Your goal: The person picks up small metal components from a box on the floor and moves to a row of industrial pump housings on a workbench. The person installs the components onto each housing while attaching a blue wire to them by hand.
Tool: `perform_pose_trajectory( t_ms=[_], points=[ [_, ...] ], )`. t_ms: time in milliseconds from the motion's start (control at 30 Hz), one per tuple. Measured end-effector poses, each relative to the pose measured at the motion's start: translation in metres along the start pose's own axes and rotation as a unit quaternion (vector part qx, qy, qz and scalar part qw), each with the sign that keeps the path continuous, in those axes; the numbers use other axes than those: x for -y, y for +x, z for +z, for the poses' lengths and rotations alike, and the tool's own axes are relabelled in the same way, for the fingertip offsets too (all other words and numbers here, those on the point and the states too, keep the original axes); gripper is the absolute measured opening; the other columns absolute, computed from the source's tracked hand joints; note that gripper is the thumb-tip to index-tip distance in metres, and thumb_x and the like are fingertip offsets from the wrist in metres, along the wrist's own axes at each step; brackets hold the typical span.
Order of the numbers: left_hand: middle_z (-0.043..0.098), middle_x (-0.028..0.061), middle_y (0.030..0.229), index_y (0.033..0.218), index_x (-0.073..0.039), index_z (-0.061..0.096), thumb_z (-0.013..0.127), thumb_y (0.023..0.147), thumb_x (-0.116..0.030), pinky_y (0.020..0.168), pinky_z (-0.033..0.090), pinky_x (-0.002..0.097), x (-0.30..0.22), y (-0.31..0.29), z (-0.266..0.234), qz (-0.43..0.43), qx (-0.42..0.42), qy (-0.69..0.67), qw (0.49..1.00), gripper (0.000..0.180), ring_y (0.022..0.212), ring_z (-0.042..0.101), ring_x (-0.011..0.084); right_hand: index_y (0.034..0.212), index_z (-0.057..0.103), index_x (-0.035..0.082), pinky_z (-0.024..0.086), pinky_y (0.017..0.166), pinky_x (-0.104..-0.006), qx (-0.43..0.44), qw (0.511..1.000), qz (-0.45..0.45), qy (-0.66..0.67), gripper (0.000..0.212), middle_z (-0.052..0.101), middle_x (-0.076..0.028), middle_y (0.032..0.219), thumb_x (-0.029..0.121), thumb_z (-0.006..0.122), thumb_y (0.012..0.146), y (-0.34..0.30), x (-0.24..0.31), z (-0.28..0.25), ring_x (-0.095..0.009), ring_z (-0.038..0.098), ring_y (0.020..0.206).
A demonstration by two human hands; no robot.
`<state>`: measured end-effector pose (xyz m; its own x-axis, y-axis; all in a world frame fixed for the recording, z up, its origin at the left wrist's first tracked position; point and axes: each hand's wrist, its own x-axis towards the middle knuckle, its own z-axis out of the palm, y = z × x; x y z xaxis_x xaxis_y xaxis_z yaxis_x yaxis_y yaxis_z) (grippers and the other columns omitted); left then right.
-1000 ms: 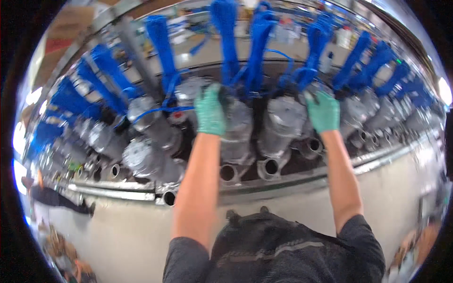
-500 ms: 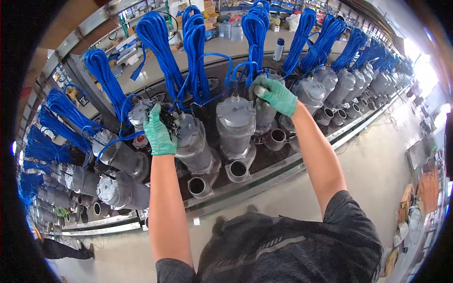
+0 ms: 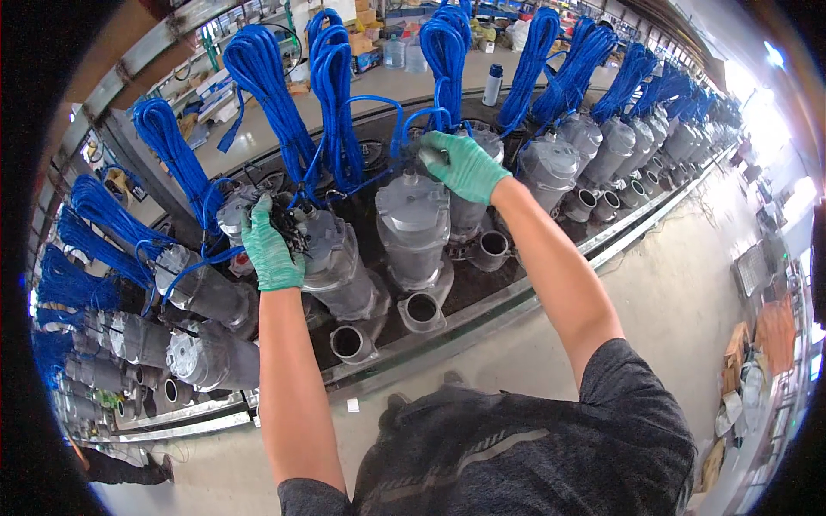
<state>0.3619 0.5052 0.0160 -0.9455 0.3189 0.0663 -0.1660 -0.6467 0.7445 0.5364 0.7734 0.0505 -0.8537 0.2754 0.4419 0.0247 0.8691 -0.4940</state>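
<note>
My left hand (image 3: 274, 249), in a green glove, is closed around a bunch of small dark pieces (image 3: 294, 232). Their kind is too fine to make out. It is beside the top of a grey motor pump (image 3: 331, 249). My right hand (image 3: 469, 168), gloved alike, has its fingers bent together above another grey pump (image 3: 413, 215), near that pump's cable outlet. Something dark and blurred shows at its fingertips. A blue cable (image 3: 379, 100) loops up close by, coming from a coiled blue cable bundle (image 3: 334, 103).
Rows of similar grey pumps (image 3: 551, 163) with upright blue coils (image 3: 529, 69) run left and right along a dark bench with a metal edge (image 3: 482, 322). A bottle (image 3: 493, 84) stands behind. At lower left a person's dark-clothed leg (image 3: 125, 469) shows.
My right hand has moved left, from beside the pump to over its cable outlet. My left hand still holds the dark pieces. The whole view has shifted slightly.
</note>
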Motion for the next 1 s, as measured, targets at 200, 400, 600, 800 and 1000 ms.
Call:
perform_pose_trajectory(
  t_ms=[200,400,600,800,1000],
  points=[
    [0.07,0.0087,0.08,0.096,-0.005,0.063,0.063,0.095,-0.018,0.043,0.05,0.0293,-0.003,-0.006,0.01,0.007,-0.025,0.026,0.999,0.014,0.055,0.063,0.0197,0.113,0.064,0.005,0.053,0.076,-0.0496,-0.229,0.968,0.066,-0.074,0.025,0.069,-0.024,0.092,0.013,0.053,0.092,-0.004,0.002,0.033,-0.042,0.066,0.084],
    [0.07,0.0084,0.08,0.096,-0.006,0.062,0.063,0.095,-0.02,0.044,0.051,0.0292,0.0,-0.003,0.007,0.011,-0.042,0.029,0.999,0.014,0.056,0.064,0.0186,0.104,0.063,0.002,0.049,0.083,-0.0396,-0.022,0.984,0.014,0.175,0.031,0.066,-0.018,0.094,0.031,0.058,0.099,-0.023,-0.01,-0.013,-0.032,0.062,0.088],
    [0.07,0.0066,0.079,0.096,-0.007,0.064,0.063,0.096,-0.02,0.045,0.05,0.029,0.003,-0.01,0.018,0.01,-0.055,0.029,0.998,0.013,0.056,0.064,0.0184,0.085,0.066,0.004,0.052,0.073,-0.0455,-0.072,0.974,0.056,-0.208,0.048,0.069,-0.016,0.086,0.048,0.053,0.099,-0.031,0.004,-0.011,-0.037,0.067,0.08],
    [0.07,0.0068,0.08,0.096,-0.007,0.065,0.064,0.096,-0.02,0.044,0.051,0.0288,-0.002,-0.01,0.013,0.011,-0.049,0.023,0.998,0.013,0.056,0.064,0.0183,0.089,0.068,0.003,0.053,0.076,-0.0463,-0.115,0.971,0.109,-0.176,0.037,0.069,-0.017,0.086,0.036,0.054,0.1,-0.031,0.028,0.001,-0.036,0.067,0.082],
    [0.071,0.0077,0.082,0.094,-0.007,0.065,0.063,0.096,-0.02,0.044,0.051,0.0273,0.003,-0.005,0.006,0.009,-0.013,0.045,0.999,0.014,0.057,0.064,0.0181,0.112,0.063,0.002,0.052,0.079,-0.0441,-0.068,0.998,0.015,0.007,0.024,0.069,-0.019,0.099,0.019,0.059,0.095,-0.014,-0.013,0.007,-0.037,0.066,0.09]
  ],
)
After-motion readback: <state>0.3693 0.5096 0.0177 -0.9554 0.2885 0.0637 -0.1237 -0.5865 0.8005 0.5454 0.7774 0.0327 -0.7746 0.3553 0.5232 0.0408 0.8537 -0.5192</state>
